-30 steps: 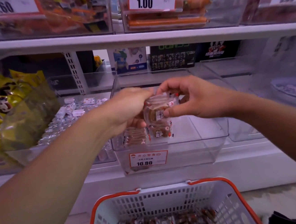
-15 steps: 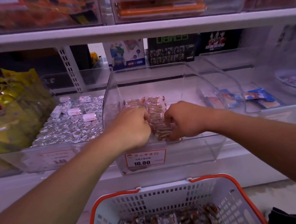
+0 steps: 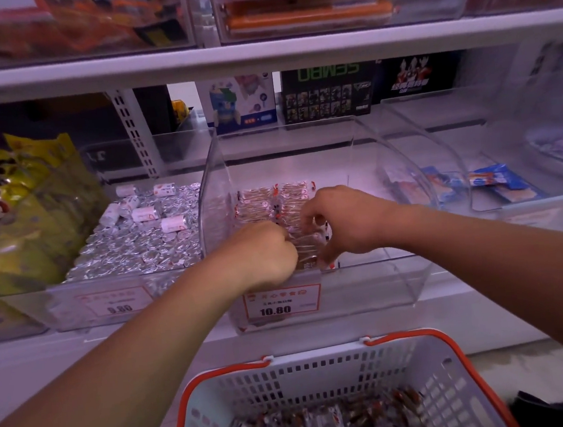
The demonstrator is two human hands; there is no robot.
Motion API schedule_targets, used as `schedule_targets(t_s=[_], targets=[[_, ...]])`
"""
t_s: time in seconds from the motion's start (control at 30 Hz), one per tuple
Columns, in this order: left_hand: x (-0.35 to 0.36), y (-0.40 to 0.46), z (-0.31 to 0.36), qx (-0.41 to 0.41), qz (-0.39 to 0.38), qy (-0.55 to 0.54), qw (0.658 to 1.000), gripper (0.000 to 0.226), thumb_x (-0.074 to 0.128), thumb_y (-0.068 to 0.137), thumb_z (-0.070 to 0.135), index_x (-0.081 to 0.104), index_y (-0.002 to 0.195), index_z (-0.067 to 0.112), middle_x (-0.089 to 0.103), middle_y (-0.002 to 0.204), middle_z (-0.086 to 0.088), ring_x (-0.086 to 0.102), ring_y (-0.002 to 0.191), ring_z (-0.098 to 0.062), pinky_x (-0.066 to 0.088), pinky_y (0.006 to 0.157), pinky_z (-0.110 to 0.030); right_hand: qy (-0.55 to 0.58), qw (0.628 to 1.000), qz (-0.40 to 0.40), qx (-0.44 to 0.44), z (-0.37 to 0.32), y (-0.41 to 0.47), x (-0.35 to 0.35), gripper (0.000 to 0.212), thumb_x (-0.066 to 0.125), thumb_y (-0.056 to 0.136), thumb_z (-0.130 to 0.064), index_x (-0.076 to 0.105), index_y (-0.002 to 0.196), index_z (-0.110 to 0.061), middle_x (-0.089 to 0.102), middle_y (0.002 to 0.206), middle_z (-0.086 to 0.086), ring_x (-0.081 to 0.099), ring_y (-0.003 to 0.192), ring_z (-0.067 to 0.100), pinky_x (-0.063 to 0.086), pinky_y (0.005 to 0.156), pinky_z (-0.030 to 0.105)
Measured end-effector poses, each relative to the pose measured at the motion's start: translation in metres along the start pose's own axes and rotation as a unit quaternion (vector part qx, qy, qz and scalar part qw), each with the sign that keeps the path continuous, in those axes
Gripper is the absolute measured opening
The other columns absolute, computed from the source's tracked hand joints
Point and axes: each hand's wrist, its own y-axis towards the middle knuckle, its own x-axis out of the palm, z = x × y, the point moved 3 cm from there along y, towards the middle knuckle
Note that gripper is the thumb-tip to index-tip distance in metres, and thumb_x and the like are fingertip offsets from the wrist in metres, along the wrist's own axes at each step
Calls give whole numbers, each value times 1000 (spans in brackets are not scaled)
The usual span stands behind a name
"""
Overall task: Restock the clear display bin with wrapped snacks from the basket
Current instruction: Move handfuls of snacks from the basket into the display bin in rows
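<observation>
The basket (image 3: 323, 374) is seen as white with an orange rim, the snacks (image 3: 271, 197) as brown in clear red-marked wrappers, the neighbouring sweets (image 3: 139, 247) as silver.

The clear display bin (image 3: 365, 281) is set on the shelf (image 3: 489, 310), with rows of wrapped snacks (image 3: 271, 197) inside at its left. A bin of foil sweets (image 3: 132, 248) lies to its left. The basket (image 3: 323, 374) is placed nearer, below the shelf.

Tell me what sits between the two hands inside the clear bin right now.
In the head view, wrapped snacks fill the gap between the left hand and the right hand, at the front of the clear bin.
</observation>
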Motion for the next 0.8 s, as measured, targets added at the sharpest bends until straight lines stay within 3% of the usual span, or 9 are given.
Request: schedule_targets(t_s=[0.1,0.27,0.37,0.43,0.53,0.6,0.67,0.73,0.8], targets=[[-3,-3,1,15,68,-24,997,32,48,91,14,71,112,19,67,120,-7,60,109,-27,50,94,-33,-3,1000,14,0,0,-8,-7,48,91,62,-35,67,103,-25,61,99,-3,55,91,17,48,78,31],[-29,-31,9,129,298,-86,942,20,60,92,25,70,76,19,69,71,4,64,68,-14,54,69,-31,-35,983,171,-48,-17,-47,-35,12,71,83,-34,67,89,-24,61,82,-8,56,77,15,51,73,36],[-32,-66,14,290,267,-45,918,44,60,87,25,42,48,15,39,40,6,40,40,-8,33,49,-15,-32,957,252,-142,-31,-93,-32,17,62,85,-32,59,72,-23,39,56,-12,42,53,13,43,53,29],[-18,-85,11,359,189,22,914,43,57,77,22,27,48,12,25,41,-5,28,39,-15,22,47,-15,-24,970,167,-175,-37,-117,-3,21,59,87,-34,57,69,-22,39,54,-9,46,51,17,39,52,28],[37,-89,-6,289,-3,134,948,36,53,71,32,33,51,10,27,45,-7,25,41,-18,32,45,-31,-76,978,-127,-150,-36,-143,74,23,55,90,-42,65,88,-22,65,80,0,63,81,23,46,67,31],[92,-89,-21,215,-135,199,947,32,55,77,35,46,56,12,43,51,-5,37,47,-22,34,49,-32,-123,932,-315,-132,-28,-164,134,26,59,92,-39,65,110,-22,67,110,7,63,103,27,48,81,33],[149,-94,-39,151,-262,212,929,28,58,87,36,58,67,15,62,70,-5,51,57,-21,40,55,-26,-126,876,-456,-97,-18,-191,190,47,65,92,-35,55,132,-12,58,132,14,55,120,29,43,93,32],[205,-102,-63,60,-331,178,925,25,62,91,38,64,81,15,68,83,-7,54,57,-16,45,49,-18,-98,855,-507,-40,-6,-211,234,62,70,89,-34,47,139,-6,53,138,18,52,124,31,41,99,31],[259,-116,-89,-42,-354,137,924,41,61,94,40,65,115,5,68,110,-14,63,79,-22,55,69,-24,-59,858,-510,26,3,-221,268,69,75,85,-33,45,141,-6,53,139,19,54,123,32,43,102,33]])
